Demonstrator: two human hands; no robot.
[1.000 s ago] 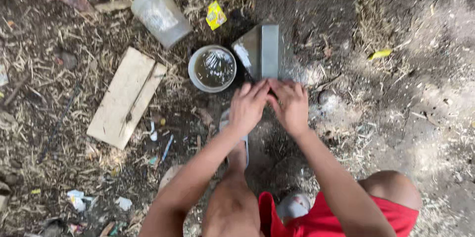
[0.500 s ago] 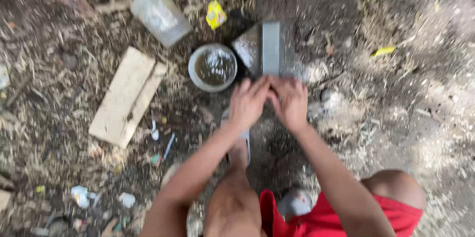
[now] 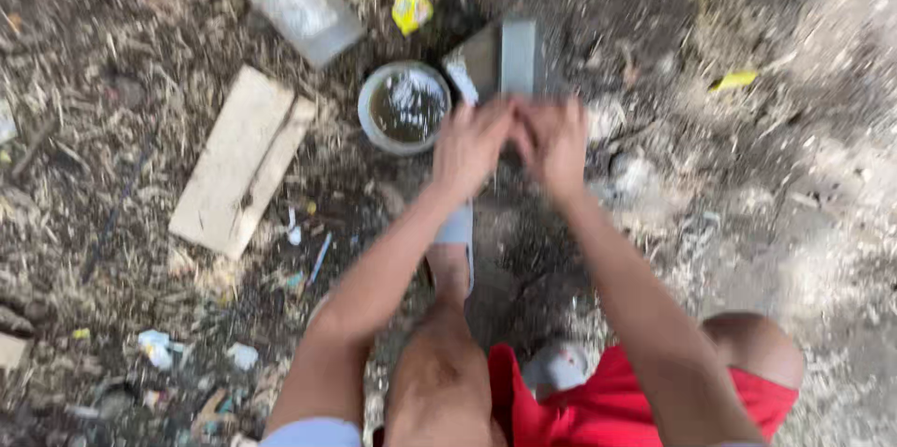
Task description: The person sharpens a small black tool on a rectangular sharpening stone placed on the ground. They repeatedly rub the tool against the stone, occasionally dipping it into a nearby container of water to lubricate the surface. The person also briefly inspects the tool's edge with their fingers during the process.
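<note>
Blurred frame. My left hand (image 3: 470, 143) and right hand (image 3: 553, 141) sit side by side, touching, pressed down at the near end of the grey block (image 3: 509, 59); I can't tell what they clamp. The block is at 12 o'clock from my hands, and the bowl of murky water (image 3: 405, 107) is just beside it at 10 o'clock. Risk, as I judge it: a slip forward scrapes my fingers or knocks the bowl over.

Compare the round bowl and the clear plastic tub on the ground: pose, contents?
The round bowl stands upright, open to the camera, holding murky liquid; the clear plastic tub lies tipped on its side, contents unclear. The bowl sits beside the left hand; the tub lies farther off. Both rest on littered dirt.
</note>
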